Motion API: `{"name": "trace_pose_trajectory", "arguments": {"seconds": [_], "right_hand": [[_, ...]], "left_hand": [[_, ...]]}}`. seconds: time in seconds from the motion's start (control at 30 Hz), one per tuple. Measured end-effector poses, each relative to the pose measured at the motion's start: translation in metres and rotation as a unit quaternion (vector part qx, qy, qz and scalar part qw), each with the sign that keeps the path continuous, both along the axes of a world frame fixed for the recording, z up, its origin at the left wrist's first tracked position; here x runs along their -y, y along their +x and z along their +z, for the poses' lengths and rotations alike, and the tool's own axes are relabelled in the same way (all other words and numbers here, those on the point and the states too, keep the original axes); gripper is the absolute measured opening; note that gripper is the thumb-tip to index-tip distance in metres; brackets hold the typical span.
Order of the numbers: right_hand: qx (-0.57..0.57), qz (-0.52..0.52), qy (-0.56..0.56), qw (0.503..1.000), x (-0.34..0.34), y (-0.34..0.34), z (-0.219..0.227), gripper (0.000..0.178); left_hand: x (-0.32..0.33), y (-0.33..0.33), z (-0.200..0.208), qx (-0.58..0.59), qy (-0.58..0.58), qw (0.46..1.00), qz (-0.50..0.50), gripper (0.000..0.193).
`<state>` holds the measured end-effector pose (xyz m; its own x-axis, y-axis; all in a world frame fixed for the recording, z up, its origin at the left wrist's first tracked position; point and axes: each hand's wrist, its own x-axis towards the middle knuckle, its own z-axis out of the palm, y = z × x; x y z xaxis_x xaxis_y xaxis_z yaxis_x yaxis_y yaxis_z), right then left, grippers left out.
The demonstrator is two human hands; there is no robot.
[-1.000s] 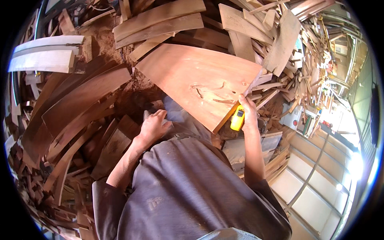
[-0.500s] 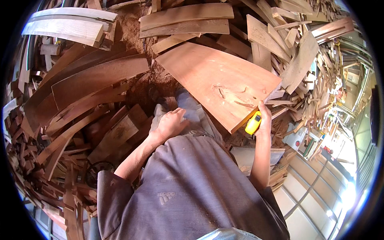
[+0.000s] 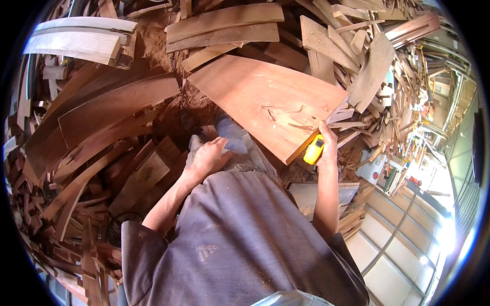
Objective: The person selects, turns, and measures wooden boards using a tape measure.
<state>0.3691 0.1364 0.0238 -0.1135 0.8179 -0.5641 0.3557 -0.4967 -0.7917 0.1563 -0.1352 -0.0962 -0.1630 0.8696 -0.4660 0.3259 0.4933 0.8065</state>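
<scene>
A broad reddish-brown board (image 3: 260,97) lies in front of me, slanting from upper left to lower right, with a rough knot near its right end. At that right end my right hand (image 3: 329,145) is closed on a yellow tape measure (image 3: 314,150), its thumb against the board's edge. No drawn-out tape blade can be made out. My left hand (image 3: 205,158) rests over my trousers near my lap, its fingers loosely bent and thumb apart, with nothing seen in it. It is clear of the board.
Long dark planks (image 3: 117,104) are heaped on the left. Pale boards (image 3: 76,43) lie at the far left, and two stacked brown planks (image 3: 224,28) lie beyond the board. Offcuts (image 3: 375,71) pile up on the right. Sawdust (image 3: 201,102) covers the ground between.
The view has shifted slightly, so the scene sits a little farther left. My right hand still holds the tape measure at the board's end; the left hand stays near my lap.
</scene>
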Motion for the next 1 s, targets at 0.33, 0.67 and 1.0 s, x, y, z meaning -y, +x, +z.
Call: {"name": "trace_pose_trajectory", "arguments": {"seconds": [0.33, 0.67, 1.0], "right_hand": [[-0.023, -0.011, -0.009, 1.0, -0.002, 0.004, -0.005, 0.04], [-0.016, 0.005, -0.013, 1.0, -0.005, 0.012, -0.009, 0.047], [-0.061, -0.009, -0.039, 0.997, -0.002, 0.004, -0.002, 0.041]], "left_hand": [[-0.001, 0.006, -0.004, -0.006, 0.014, 1.0, 0.006, 0.041], [-0.003, 0.006, -0.004, -0.002, -0.012, 1.0, -0.005, 0.044], [-0.004, 0.008, 0.0, 0.0, -0.01, 1.0, 0.016, 0.037]]}}
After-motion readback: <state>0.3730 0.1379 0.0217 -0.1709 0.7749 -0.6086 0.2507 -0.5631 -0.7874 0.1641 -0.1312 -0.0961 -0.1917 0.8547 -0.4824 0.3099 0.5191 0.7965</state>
